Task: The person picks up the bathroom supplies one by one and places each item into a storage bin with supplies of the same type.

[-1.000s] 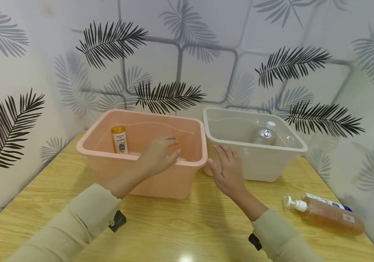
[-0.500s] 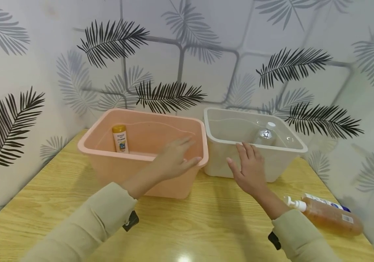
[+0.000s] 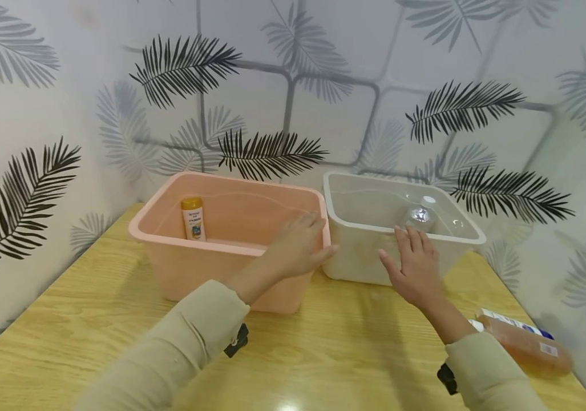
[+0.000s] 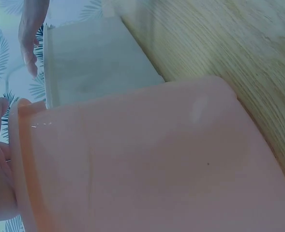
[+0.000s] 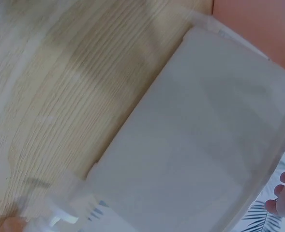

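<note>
Over the front right rim of the pink plastic tub (image 3: 231, 274) is my left hand (image 3: 298, 245), fingers extended and holding nothing. Inside that tub a white bottle with a yellow cap (image 3: 193, 220) leans upright at the left. My right hand (image 3: 416, 268), fingers spread and holding nothing, is at the front rim of the pale grey tub (image 3: 356, 251). Whether it touches the rim I cannot tell. A clear bottle with a white cap (image 3: 421, 216) stands in the grey tub, partly hidden by the rim.
On the wooden table (image 3: 334, 354), an amber pump bottle (image 3: 534, 345) lies at the right, its pump partly hidden by my right sleeve. Behind it lies a white tube with a blue cap (image 3: 516, 322). A leaf-patterned wall (image 3: 293, 103) stands behind both tubs.
Both hands have moved to the right, the left along the pink tub's front rim, the right along the grey tub's front. Tubs and bottles stay in place; the view shifts slightly.
</note>
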A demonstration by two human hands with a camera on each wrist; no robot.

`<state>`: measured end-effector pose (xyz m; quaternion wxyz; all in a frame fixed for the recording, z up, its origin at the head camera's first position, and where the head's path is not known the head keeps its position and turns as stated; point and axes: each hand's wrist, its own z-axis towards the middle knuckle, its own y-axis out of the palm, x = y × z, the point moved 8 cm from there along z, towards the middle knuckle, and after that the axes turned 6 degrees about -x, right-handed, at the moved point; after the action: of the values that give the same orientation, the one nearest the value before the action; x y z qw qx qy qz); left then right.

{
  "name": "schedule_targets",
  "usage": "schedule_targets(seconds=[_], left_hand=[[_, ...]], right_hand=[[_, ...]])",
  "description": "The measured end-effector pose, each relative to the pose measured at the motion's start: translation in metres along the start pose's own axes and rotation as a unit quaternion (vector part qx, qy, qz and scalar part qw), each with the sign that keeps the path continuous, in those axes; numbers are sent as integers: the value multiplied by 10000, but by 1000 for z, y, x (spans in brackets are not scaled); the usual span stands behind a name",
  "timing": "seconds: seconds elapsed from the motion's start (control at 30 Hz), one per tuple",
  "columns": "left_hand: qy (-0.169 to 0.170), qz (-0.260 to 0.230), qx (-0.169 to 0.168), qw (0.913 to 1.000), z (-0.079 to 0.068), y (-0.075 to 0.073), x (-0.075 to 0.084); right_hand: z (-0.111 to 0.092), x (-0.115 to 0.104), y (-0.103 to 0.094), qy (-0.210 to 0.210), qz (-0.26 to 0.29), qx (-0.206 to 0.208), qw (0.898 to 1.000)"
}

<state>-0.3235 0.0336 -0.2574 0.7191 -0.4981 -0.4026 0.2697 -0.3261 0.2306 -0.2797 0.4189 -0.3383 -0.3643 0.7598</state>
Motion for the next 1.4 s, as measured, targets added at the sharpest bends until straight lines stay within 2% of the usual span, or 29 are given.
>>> schedule_targets(seconds=[0.2, 0.43, 0.57, 0.73, 0.87, 1.0, 1.4], left_hand=[[-46, 192, -137, 9997, 9, 3, 6], [-358, 573, -464, 9966, 23, 11, 7], [-382, 792, -436, 9952, 30, 16, 12], [-439, 648, -408, 9961, 35, 18, 13], [-574, 591, -607, 9948, 38, 21, 13], [-707, 638, -812, 9921, 41, 26, 11], [-780, 860, -999, 9882, 44, 26, 11]], right_hand=[[-1, 21, -3, 181, -229, -73, 9995], [0, 43, -5, 427, -332, -333, 9980], [0, 54, -8, 502, -439, -373, 9971], [4, 69, -13, 659, -546, -525, 9949], [6, 81, -14, 764, -610, -729, 9925], [5, 87, -13, 761, -542, -725, 9930], [1, 103, -15, 900, -390, -805, 9919]])
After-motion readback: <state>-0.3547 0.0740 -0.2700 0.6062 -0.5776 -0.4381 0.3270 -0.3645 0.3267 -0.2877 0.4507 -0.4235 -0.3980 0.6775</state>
